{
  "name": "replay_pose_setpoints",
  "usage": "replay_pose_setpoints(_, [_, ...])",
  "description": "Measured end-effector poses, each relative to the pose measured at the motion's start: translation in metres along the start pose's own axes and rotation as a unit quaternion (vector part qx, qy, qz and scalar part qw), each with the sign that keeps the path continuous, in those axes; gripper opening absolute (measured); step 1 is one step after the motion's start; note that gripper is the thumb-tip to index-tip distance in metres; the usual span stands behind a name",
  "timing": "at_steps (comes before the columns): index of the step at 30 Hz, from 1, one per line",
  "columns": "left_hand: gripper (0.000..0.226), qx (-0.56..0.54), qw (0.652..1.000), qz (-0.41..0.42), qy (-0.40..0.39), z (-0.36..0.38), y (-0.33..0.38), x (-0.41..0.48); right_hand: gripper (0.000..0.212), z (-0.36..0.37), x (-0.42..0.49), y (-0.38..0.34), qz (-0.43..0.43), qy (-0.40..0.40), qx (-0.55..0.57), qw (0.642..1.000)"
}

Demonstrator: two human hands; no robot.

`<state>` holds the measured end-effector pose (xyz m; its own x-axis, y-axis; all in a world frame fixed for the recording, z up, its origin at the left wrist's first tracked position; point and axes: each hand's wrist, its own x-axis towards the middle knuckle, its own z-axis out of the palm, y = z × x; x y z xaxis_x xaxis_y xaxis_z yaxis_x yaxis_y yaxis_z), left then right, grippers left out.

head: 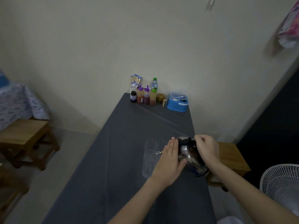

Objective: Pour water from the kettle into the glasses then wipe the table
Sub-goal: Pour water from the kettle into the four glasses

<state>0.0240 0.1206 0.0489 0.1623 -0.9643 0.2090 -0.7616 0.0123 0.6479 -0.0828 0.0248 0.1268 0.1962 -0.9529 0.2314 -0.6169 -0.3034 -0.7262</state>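
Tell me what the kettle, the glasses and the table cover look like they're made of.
Kettle: polished metal, probably stainless steel; its body mirrors the room. Its handle and lid knob look like matte black plastic.
Glasses: clear and see-through; glass or hard plastic, I cannot tell which.
Table cover: dark grey, with crease lines and a slight sheen; likely a thin plastic or coated sheet, possibly cloth.

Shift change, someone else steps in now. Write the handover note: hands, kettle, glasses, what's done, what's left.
Right hand grips the kettle's black handle; left hand lies flat against the kettle, which is tilted toward the glasses.
Spout is over the near glass; two more glasses stand just behind it.
Pouring is under way; fill levels are unclear.
Left: finish the glasses, set the kettle down, wipe the table. No cloth is in view.
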Motion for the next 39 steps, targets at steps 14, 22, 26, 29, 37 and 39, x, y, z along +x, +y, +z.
replay_pose_setpoints(14, [0.084,-0.046,0.997,-0.021,0.051,0.005,0.002,0.001,0.041,-0.004,0.01,-0.028,-0.073,-0.043,-0.072,0.994])
replay_pose_setpoints(22, [0.095,-0.058,0.996,-0.03,0.056,0.003,-0.001,0.002,0.035,-0.001,0.009,-0.036,-0.087,-0.057,-0.085,0.991])
replay_pose_setpoints(26, [0.097,-0.06,0.996,-0.037,0.052,0.003,-0.002,0.002,0.038,0.001,0.009,-0.036,-0.093,-0.053,-0.092,0.99])
replay_pose_setpoints(29, [0.092,-0.059,0.996,-0.036,0.052,0.003,-0.003,0.002,0.037,0.001,0.008,-0.035,-0.1,-0.051,-0.102,0.989])
replay_pose_setpoints(37, [0.101,-0.071,0.995,-0.028,0.057,0.006,-0.006,0.002,0.036,0.004,0.011,-0.031,-0.136,-0.045,-0.108,0.984])
replay_pose_setpoints(39, [0.101,-0.068,0.995,-0.029,0.06,0.007,-0.007,0.003,0.036,0.004,0.012,-0.03,-0.144,-0.047,-0.111,0.982])
